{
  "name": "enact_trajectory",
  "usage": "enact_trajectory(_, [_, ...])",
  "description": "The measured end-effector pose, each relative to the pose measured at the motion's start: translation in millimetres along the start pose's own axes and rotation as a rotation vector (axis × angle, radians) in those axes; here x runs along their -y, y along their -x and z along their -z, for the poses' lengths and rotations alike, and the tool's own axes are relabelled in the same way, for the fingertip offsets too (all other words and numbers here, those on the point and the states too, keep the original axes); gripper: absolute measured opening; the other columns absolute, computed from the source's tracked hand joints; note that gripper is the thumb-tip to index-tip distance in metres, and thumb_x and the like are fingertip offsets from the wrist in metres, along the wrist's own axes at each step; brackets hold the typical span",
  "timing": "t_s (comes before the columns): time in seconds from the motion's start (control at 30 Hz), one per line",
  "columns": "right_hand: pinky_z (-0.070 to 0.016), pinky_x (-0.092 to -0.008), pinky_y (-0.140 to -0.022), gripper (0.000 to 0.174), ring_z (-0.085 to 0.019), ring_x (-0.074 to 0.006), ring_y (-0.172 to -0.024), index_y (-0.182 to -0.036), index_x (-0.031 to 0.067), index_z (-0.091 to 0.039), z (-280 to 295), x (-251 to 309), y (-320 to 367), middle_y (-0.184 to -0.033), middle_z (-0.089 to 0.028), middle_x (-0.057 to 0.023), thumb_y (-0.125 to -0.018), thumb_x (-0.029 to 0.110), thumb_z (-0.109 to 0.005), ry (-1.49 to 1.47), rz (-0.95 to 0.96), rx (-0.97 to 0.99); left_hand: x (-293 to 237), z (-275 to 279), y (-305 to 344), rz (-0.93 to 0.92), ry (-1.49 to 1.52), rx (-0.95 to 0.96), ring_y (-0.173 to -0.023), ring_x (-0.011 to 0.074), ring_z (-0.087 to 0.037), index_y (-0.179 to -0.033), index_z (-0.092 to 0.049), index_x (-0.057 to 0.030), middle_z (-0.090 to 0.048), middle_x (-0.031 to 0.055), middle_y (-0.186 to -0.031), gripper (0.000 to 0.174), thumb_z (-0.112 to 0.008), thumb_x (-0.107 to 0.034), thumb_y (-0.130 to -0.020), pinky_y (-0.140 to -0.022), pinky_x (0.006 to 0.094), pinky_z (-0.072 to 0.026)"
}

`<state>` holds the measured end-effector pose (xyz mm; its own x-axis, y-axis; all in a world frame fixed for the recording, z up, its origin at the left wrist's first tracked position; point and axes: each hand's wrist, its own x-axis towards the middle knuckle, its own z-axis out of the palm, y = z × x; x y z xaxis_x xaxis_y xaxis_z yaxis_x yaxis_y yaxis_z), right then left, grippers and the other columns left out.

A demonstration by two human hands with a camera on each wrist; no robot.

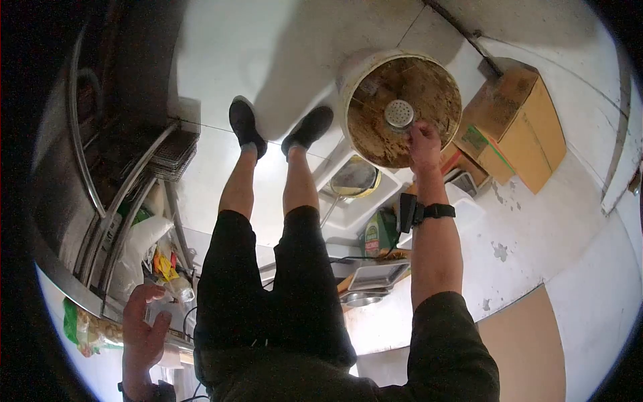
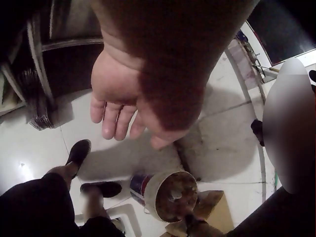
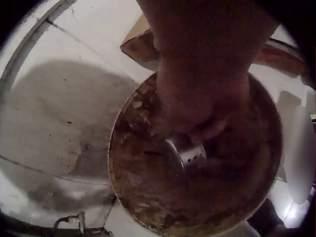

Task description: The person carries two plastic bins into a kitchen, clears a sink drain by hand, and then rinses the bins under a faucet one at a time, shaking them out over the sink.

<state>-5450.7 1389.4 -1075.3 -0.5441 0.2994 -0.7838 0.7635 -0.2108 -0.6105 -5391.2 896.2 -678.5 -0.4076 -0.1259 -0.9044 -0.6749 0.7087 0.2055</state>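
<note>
My right hand [image 1: 424, 144] reaches over a large round bucket [image 1: 343, 80] and grips a small perforated metal shaker [image 1: 399, 114] at its side. The bucket's inside is coated with brown, crumbly residue [image 1: 375, 87]. In the right wrist view the shiny shaker [image 3: 187, 154] is tilted below the fingers, within the outline of the bucket's rim [image 3: 112, 128]. My left hand [image 1: 145, 328] hangs away from the bucket, near the rack at the left, its fingers loosely bent with nothing in them. The left wrist view shows that same hand [image 2: 143, 98], palm visible.
Cardboard boxes [image 1: 529, 127] stand right of the bucket. Closer to me are a white basin [image 1: 348, 211] with a round strainer [image 1: 355, 177], a green box [image 1: 379, 233] and metal trays [image 1: 378, 273]. A metal rack [image 1: 124, 201] with bags is at left. My shoes [image 1: 246, 124] stand beside the bucket.
</note>
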Motion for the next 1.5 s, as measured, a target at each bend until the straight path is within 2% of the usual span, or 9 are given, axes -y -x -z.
enact_trajectory(0.23, [-0.0490,-0.0334,-0.059,0.007,-0.059,-0.0206,-0.069,-0.096,0.0071,-0.055,17.0,28.1,-34.3,-0.084,-0.061,-0.0070,-0.090,0.012,-0.056,0.077,0.131,-0.016,-12.5,-4.9,-13.2,-0.019,0.011,-0.027,-0.103,0.0235,-0.053,-0.105,-0.054,-0.0024,-0.055,0.0120,-0.106,0.033,-0.058,-0.008,-0.072,-0.095,0.0358,-0.0384])
enact_trajectory(0.3, [-0.0439,-0.0245,-0.052,0.003,-0.055,-0.0137,-0.061,-0.088,0.0099,-0.058,26.1,-11.2,-70.5,-0.072,-0.058,-0.0034,-0.088,0.012,-0.057,1.402,0.527,-0.155,-16.6,-4.5,-19.0,-0.058,-0.094,-0.024,-0.102,0.0247,-0.053,-0.105,-0.054,-0.0021,-0.056,0.0128,-0.105,0.033,-0.059,-0.009,-0.073,-0.094,0.0361,-0.0389])
enact_trajectory(0.57, [-0.0496,-0.0352,-0.059,0.014,-0.063,-0.0235,-0.075,-0.091,0.0086,-0.060,36.8,-77.6,-131.4,-0.083,-0.065,-0.0065,-0.086,0.021,-0.057,0.940,0.372,0.000,-21.1,-12.3,-16.3,-0.038,-0.100,-0.046,-0.103,0.0258,-0.054,-0.105,-0.055,-0.0029,-0.057,0.0129,-0.106,0.033,-0.059,-0.007,-0.072,-0.094,0.0367,-0.0395])
enact_trajectory(0.8, [-0.0506,-0.0359,-0.063,0.032,-0.065,-0.0256,-0.081,-0.108,0.0083,-0.061,71.3,-146.7,-137.1,-0.093,-0.067,-0.0081,-0.088,0.032,-0.054,1.828,0.217,0.025,-32.6,-22.4,-18.9,-0.094,-0.153,-0.007,-0.104,0.0250,-0.055,-0.104,-0.055,-0.0026,-0.057,0.0125,-0.105,0.034,-0.058,-0.004,-0.070,-0.095,0.0378,-0.0398])
enact_trajectory(0.93, [-0.0518,-0.0352,-0.060,0.022,-0.065,-0.0224,-0.081,-0.103,0.0094,-0.066,41.1,-15.9,-57.3,-0.090,-0.067,-0.0077,-0.083,0.015,-0.061,2.013,0.514,0.252,-30.0,-11.3,-10.0,-0.096,-0.126,-0.028,-0.102,0.0250,-0.055,-0.103,-0.055,-0.0036,-0.057,0.0129,-0.105,0.033,-0.059,-0.006,-0.071,-0.093,0.0371,-0.0403])
enact_trajectory(1.0, [-0.0506,-0.0307,-0.060,0.019,-0.061,-0.0170,-0.075,-0.101,0.0024,-0.061,5.2,21.7,-26.8,-0.086,-0.063,-0.0077,-0.083,0.007,-0.058,0.349,-0.079,-0.007,-35.7,-5.8,-8.1,-0.131,-0.068,-0.063,-0.099,0.0257,-0.056,-0.103,-0.055,-0.0036,-0.057,0.0131,-0.104,0.030,-0.060,-0.008,-0.073,-0.091,0.0362,-0.0411])
enact_trajectory(1.03, [-0.0506,-0.0307,-0.060,0.019,-0.061,-0.0170,-0.075,-0.101,0.0024,-0.061,7.7,27.5,-15.3,-0.086,-0.063,-0.0077,-0.083,0.007,-0.058,0.350,-0.063,-0.010,-39.3,-5.1,-3.7,-0.144,-0.062,-0.071,-0.099,0.0257,-0.056,-0.103,-0.055,-0.0036,-0.057,0.0131,-0.104,0.030,-0.060,-0.008,-0.073,-0.091,0.0362,-0.0411])
enact_trajectory(1.33, [-0.0470,-0.0287,-0.058,0.006,-0.059,-0.0187,-0.066,-0.090,0.0023,-0.058,21.0,112.6,77.8,-0.081,-0.061,-0.0079,-0.085,0.003,-0.055,0.167,0.339,0.040,-49.6,6.4,43.1,-0.239,-0.068,-0.126,-0.095,0.0263,-0.057,-0.102,-0.056,-0.0024,-0.057,0.0135,-0.102,0.029,-0.063,-0.014,-0.076,-0.086,0.0350,-0.0435])
enact_trajectory(1.5, [-0.0536,-0.0371,-0.066,0.017,-0.064,-0.0322,-0.078,-0.091,0.0076,-0.060,23.6,176.0,168.0,-0.102,-0.063,-0.0110,-0.074,0.006,-0.061,1.204,1.185,-0.117,-74.2,23.4,94.6,-0.280,-0.015,-0.091,-0.098,0.0258,-0.057,-0.101,-0.057,-0.0019,-0.057,0.0139,-0.104,0.026,-0.062,-0.010,-0.078,-0.089,0.0346,-0.0432])
